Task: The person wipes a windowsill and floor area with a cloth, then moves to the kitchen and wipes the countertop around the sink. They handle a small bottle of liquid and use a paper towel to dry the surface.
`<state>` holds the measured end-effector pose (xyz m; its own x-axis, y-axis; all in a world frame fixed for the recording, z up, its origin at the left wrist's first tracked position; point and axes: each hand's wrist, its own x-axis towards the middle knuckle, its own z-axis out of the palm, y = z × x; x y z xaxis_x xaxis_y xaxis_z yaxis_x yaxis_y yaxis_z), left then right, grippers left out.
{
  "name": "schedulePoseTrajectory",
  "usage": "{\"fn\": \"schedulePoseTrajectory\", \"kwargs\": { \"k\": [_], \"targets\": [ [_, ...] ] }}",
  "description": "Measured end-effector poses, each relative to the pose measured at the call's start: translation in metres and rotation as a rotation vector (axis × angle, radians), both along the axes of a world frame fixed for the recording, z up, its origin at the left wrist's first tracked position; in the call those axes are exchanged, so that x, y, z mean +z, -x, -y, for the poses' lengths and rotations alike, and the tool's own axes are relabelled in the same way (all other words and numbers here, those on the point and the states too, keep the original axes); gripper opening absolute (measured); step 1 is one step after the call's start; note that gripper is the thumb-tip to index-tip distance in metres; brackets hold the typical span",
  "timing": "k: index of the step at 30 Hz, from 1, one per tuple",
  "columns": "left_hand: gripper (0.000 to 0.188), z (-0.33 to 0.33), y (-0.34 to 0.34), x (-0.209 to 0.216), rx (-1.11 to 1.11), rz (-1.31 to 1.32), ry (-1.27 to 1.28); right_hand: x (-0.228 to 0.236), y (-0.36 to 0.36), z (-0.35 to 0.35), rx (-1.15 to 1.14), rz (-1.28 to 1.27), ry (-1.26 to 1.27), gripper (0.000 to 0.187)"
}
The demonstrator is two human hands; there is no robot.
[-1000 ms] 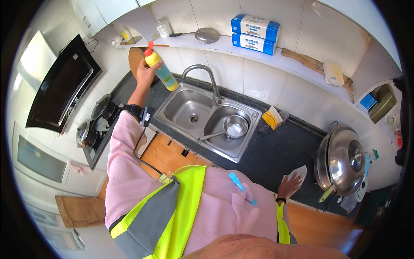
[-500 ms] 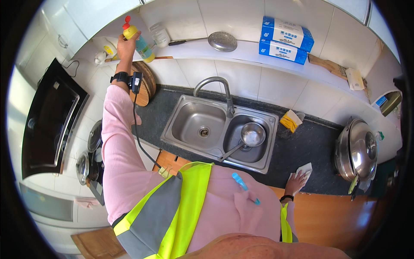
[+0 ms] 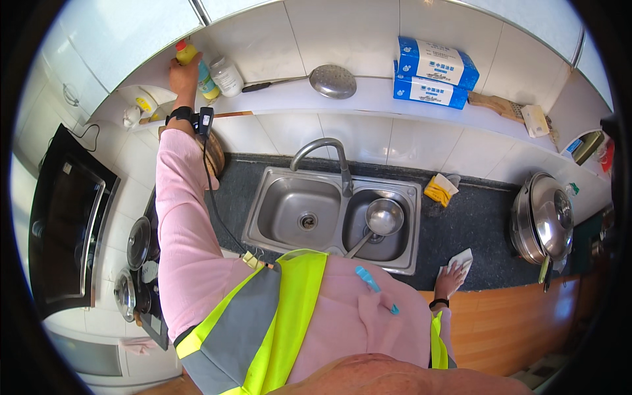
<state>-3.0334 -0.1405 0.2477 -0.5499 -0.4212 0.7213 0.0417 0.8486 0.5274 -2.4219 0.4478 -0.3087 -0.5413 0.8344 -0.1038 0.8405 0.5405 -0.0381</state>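
Observation:
My left hand [image 3: 184, 78] is raised to the wall shelf at the far left. Its fingers are wrapped around a yellow squeeze bottle [image 3: 207, 84] with a blue-green label and a red cap. The bottle's base is at the shelf, next to a white lidded jar [image 3: 226, 76]. On the dark counter right of the sink, my right hand [image 3: 449, 279] lies flat on a white cloth or paper wipe [image 3: 464, 262], fingers spread. The palm hides part of the wipe.
A steel double sink [image 3: 268, 245] holds a ladle [image 3: 384, 217] in its right basin, under a curved faucet [image 3: 317, 142]. Along the shelf are a skimmer [image 3: 333, 81] and blue boxes [image 3: 431, 92]. A yellow-and-white sponge [image 3: 440, 191] and a lidded steel pot [image 3: 552, 214] stand on the counter.
The bottle and my left hand have shifted slightly left, and the bottle now stands closer to the jar. The whole view has tilted a little. My right hand stays on the wipe.

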Motion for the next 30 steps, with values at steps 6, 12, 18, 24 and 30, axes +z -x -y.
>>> {"fn": "schedulePoseTrajectory", "kwargs": {
  "k": [6, 12, 18, 24, 30],
  "targets": [
    [0.075, 0.014, 0.026, -0.007, 0.006, -0.033, 0.017, 0.002, 0.005, 0.005, -0.023, 0.006, -0.032, 0.056],
    [0.067, 0.022, 0.051, -0.019, 0.009, -0.111, 0.098, 0.000, 0.006, 0.005, -0.069, -0.019, 0.014, 0.056],
    [0.058, 0.023, 0.043, -0.052, -0.143, -0.134, 0.077, -0.010, 0.003, 0.005, -0.027, 0.006, -0.082, 0.056],
    [0.054, 0.015, 0.027, -0.098, -0.129, 0.081, 0.095, -0.014, 0.003, 0.004, -0.048, -0.045, -0.044, 0.055],
    [0.048, 0.016, 0.041, -0.109, -0.034, 0.166, 0.072, -0.014, 0.005, 0.004, -0.057, 0.024, -0.059, 0.057]
  ]
}}
